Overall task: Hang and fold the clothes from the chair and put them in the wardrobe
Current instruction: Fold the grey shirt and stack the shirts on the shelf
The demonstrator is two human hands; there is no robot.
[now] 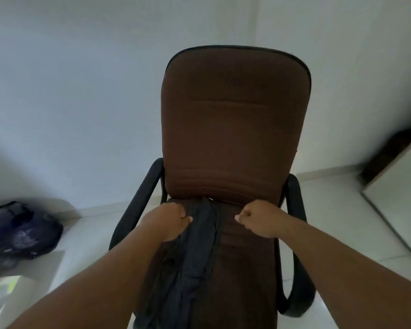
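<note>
- Step in hand, as I judge it: picking up a garment from the chair — the fetch that comes ahead of hanging or folding.
- Dark garment lies lengthwise down the brown seat, bunched into a long ridge, its top end tucked at the crease where seat meets backrest, its lower end running out of view at the bottom.
- Left hand: grip closed on the garment's upper left edge, fingers curled into the cloth.
- Right hand: fist closed, knuckles toward the backrest, resting over the seat just beside the garment's right edge. Cannot tell whether it pinches any cloth; the fabric there merges with the dark seat.
- Only this one garment shows on the chair; whether others lie under it cannot be told.
- Next move, by my reckoning: lift both hands up and apart so the piece opens and its shape reads, then choose hanger or fold.
- Containers: a dark bag sits on the floor at left by the wall, contents not visible. A pale cabinet edge at right could be the wardrobe; its inside is hidden.
</note>
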